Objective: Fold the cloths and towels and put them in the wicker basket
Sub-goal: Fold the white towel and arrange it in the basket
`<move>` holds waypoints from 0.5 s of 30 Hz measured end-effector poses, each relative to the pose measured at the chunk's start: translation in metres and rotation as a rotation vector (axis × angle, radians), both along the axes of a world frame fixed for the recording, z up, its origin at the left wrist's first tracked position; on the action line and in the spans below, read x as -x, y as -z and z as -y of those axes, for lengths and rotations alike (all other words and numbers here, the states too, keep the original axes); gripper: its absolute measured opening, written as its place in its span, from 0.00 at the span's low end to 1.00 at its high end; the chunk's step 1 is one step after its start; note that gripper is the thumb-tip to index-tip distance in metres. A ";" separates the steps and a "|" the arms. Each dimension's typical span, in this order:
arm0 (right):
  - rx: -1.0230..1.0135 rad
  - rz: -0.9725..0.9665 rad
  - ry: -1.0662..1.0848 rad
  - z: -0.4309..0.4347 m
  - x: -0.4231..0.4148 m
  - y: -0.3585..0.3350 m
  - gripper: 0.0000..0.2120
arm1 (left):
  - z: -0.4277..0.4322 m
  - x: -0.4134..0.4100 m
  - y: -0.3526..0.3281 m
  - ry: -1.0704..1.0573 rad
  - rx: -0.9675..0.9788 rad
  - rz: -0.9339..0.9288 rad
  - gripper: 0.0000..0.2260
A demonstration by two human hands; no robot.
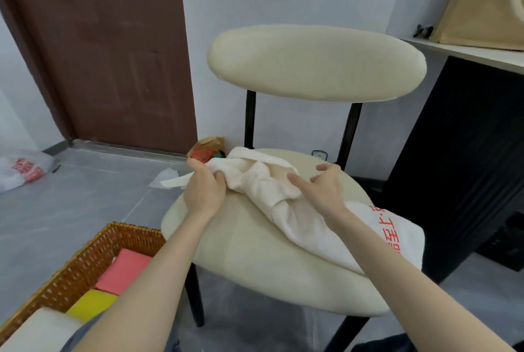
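Here we are over the chair seat [255, 252], and the cream towel [266, 181] lies crumpled across its far half, from about 11 o'clock round to 3; the folds are bunched so tightly that its edges and corners cannot be told apart. The left hand [204, 190] sits at 10 o'clock on the seat, fingers curled tight round a bunched end of that towel; the fingertips are buried in the fabric. The right hand [326, 187] is at 2 o'clock, fingers spread and nearly straight, holding nothing; whether the forefinger touches the cloth or hangs just above it, I cannot tell. Under the right forearm, at 4 o'clock, lies a white towel [397, 232] with red print; the arm covers part of the lettering, so it cannot be read.

Down at 8 o'clock of the view stands the wicker basket [93, 252], cut off by the frame's edge and partly behind the left forearm; inside it lie a pink cloth [124, 269], a yellow cloth [93, 305] and a blurred white cloth [39, 332]. Behind the seat at 11 o'clock a paper bag [209, 147] peeks out, its contents just a red and green blur.
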State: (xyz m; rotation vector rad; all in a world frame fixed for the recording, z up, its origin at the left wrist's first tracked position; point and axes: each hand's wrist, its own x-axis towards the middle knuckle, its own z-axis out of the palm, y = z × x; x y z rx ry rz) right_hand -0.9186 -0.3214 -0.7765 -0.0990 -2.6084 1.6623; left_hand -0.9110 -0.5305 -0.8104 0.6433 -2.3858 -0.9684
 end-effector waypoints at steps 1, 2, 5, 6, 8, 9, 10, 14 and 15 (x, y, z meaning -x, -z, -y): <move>-0.072 -0.067 -0.019 0.003 -0.005 0.000 0.24 | -0.001 0.003 0.002 0.030 -0.014 0.053 0.15; -0.155 -0.128 -0.056 0.005 -0.011 -0.001 0.20 | -0.002 0.006 0.005 0.066 -0.025 0.118 0.15; -0.520 -0.259 -0.168 0.013 -0.026 0.001 0.16 | -0.007 0.008 0.010 0.150 -0.008 0.259 0.14; -0.646 -0.303 -0.179 0.015 -0.030 0.003 0.17 | -0.010 0.007 0.009 0.161 0.013 0.287 0.12; -0.777 -0.326 -0.191 0.020 -0.034 0.010 0.22 | -0.016 0.006 0.008 0.162 0.021 0.351 0.10; -0.790 -0.299 -0.190 0.022 -0.033 0.015 0.25 | -0.017 0.007 0.008 0.162 -0.008 0.379 0.11; -0.801 -0.279 -0.182 0.023 -0.031 0.020 0.27 | -0.018 0.007 0.008 0.170 -0.066 0.379 0.12; -0.796 -0.397 -0.125 0.023 -0.022 0.031 0.14 | -0.023 0.008 0.006 0.282 -0.449 0.111 0.12; -0.741 -0.428 -0.125 0.022 -0.020 0.033 0.11 | -0.024 0.008 0.002 0.298 -0.536 0.063 0.12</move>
